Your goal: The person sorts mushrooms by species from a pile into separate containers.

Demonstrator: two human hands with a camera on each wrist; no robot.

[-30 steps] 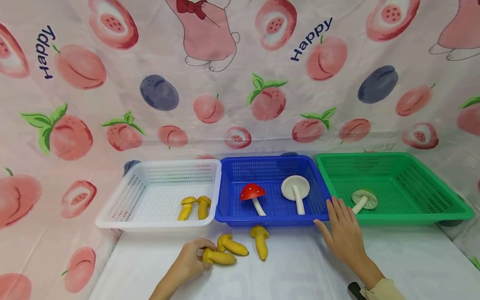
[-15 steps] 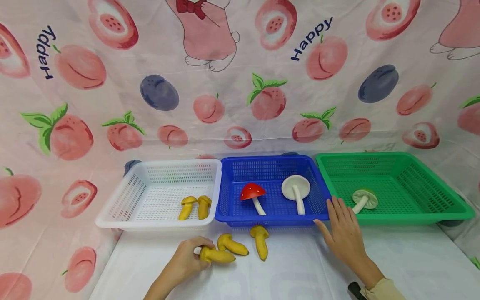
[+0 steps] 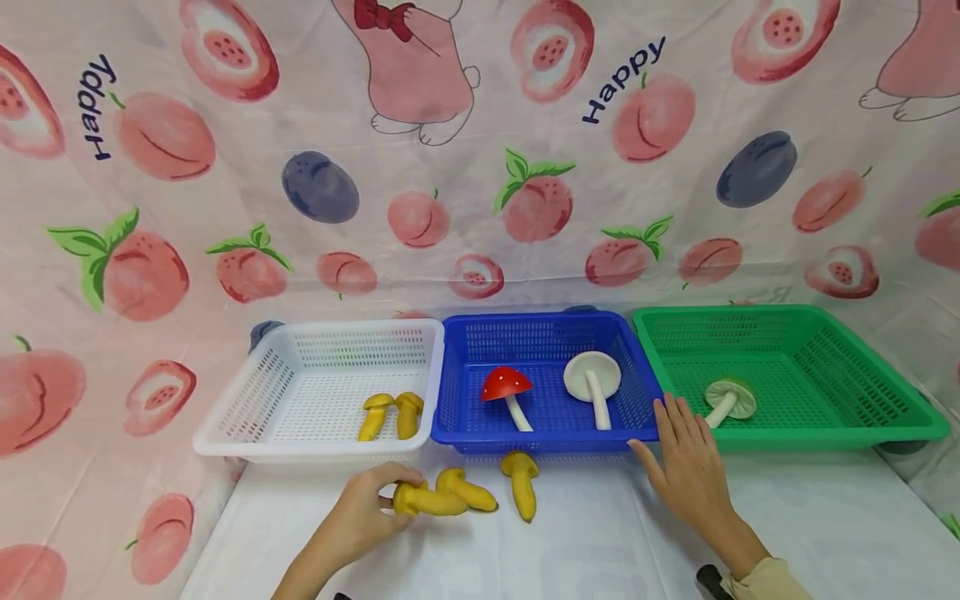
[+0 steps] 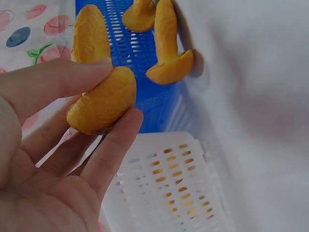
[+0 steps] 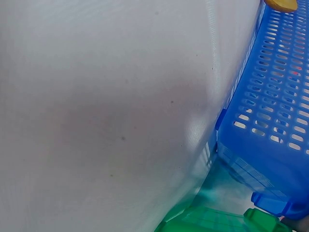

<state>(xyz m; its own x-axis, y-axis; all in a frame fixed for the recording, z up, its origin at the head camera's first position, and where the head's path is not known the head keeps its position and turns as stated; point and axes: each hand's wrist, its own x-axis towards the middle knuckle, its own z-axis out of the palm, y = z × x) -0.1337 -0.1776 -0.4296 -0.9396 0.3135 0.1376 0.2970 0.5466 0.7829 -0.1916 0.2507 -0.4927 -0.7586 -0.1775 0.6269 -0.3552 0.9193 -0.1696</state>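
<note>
Bright, even light; blurry wrist views.

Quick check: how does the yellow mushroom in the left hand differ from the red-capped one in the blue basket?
The yellow mushroom is one colour all over; the red-capped mushroom has a spotted red cap on a white stem. The yellow one looks stubby and thick-stemmed, the red one has a thin stem under a wide cap. The yellow one is pinched by the left hand over the table; the red one lies in the blue basket. Both are toy mushrooms.
</note>
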